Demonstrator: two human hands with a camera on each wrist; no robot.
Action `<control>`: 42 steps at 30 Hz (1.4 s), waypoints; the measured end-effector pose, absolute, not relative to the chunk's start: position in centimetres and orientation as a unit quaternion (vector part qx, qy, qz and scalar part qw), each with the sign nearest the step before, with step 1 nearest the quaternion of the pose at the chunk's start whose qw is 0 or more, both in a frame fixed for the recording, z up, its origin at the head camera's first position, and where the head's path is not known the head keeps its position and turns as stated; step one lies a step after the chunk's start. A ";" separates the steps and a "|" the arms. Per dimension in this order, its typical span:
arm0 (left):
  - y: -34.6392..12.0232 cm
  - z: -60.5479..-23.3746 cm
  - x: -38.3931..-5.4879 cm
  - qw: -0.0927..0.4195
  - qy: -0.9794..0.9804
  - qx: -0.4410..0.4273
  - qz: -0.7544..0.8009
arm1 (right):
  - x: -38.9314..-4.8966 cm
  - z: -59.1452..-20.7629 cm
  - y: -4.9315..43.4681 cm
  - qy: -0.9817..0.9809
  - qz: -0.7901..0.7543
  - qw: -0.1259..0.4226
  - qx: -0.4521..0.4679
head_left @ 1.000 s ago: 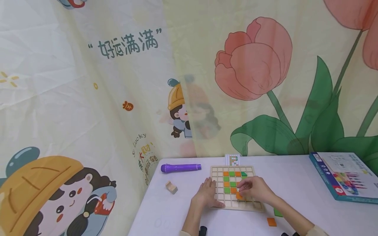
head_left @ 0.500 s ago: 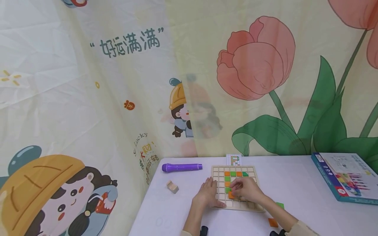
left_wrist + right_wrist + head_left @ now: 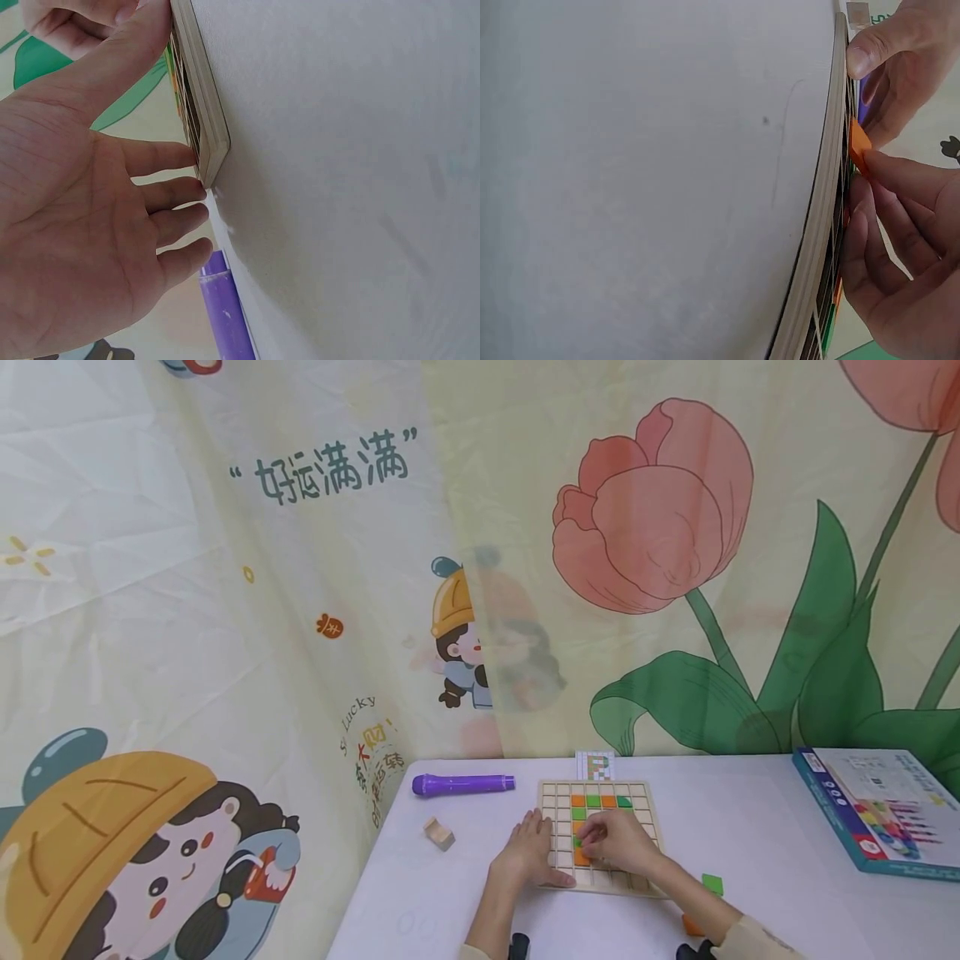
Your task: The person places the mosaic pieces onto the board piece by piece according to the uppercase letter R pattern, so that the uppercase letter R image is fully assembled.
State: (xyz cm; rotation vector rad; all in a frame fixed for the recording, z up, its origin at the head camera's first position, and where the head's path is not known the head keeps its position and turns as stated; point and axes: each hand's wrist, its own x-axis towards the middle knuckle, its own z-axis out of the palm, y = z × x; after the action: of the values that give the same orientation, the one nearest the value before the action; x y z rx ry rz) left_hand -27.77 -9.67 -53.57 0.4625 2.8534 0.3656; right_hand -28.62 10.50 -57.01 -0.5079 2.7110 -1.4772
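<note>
A wooden grid board point(image 3: 611, 877) lies on the table, its cells partly filled with orange and green square tiles and a green quarter-round tile point(image 3: 624, 802) at the upper right of the pattern. My left hand point(image 3: 527, 853) rests at the board's left edge, fingers extended, thumb along the near edge. Between thumb and fingers, my right hand point(image 3: 624, 842) pinches an orange tile point(image 3: 859, 145), tilted at the board's surface in the right wrist view. In the head view that tile sits low in the pattern's left column. The right hand covers part of the pattern.
Behind the board lies a small pattern card point(image 3: 596, 766). A purple microphone point(image 3: 463, 785) and a notched wooden block point(image 3: 438, 834) are to the left. Loose green point(image 3: 712, 884) and orange point(image 3: 692, 926) tiles lie near the right forearm. A flat box point(image 3: 877, 810) is at far right.
My right hand has moved left across the board with the orange tile, to the bottom of the pattern's left column. The left hand has stayed at the board's left edge.
</note>
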 end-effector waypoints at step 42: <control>-9.6 -53.4 -27.7 0.106 0.972 0.166 0.126 | -24.7 -54.0 21.3 0.907 -0.415 -0.026 -0.072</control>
State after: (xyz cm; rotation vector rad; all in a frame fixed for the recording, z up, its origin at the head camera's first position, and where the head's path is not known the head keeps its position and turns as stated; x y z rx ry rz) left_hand -27.73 -9.65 -53.43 0.4891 2.8648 0.3713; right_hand -24.65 21.25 -53.99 -0.2298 2.8961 -1.3264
